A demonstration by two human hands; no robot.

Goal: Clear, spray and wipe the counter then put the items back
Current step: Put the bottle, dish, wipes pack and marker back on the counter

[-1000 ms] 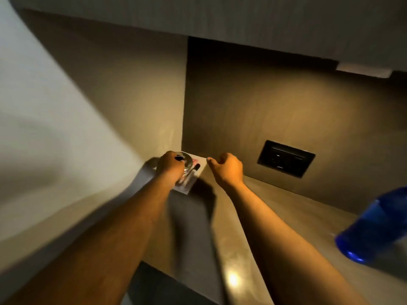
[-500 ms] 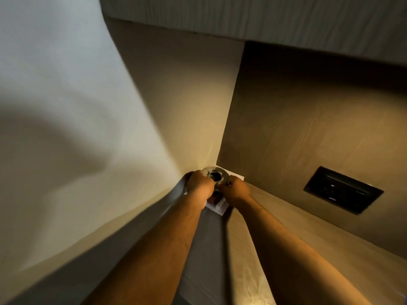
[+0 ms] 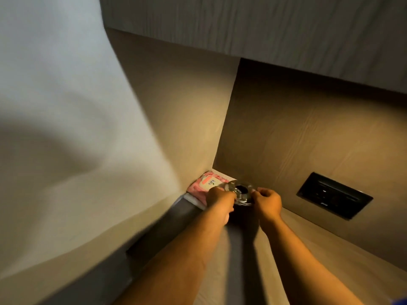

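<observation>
We find the left hand point(image 3: 219, 198) and right hand point(image 3: 267, 200) pinching opposite rims of a round clear glass dish point(image 3: 242, 192) above the worktop's point(image 3: 297, 260) far corner; thin fingertip holds risk dropping it onto the pink wipes packet point(image 3: 203, 183).

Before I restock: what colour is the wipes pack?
Pink, with a pale label; wipes pack, head view.

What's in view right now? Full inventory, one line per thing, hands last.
round clear glass dish with dark centre: 1, clear and dark, near the back corner, held between both hands
pink wipes packet with pale label: 1, pink, in the back corner on white paper
beige wood-grain counter: 1, beige, lower right
black wall socket panel: 1, black, back wall at right
grey overhead cabinet: 1, grey, top
left hand: 1, gripping the dish's left edge
right hand: 1, pinching the dish's right edge
</observation>
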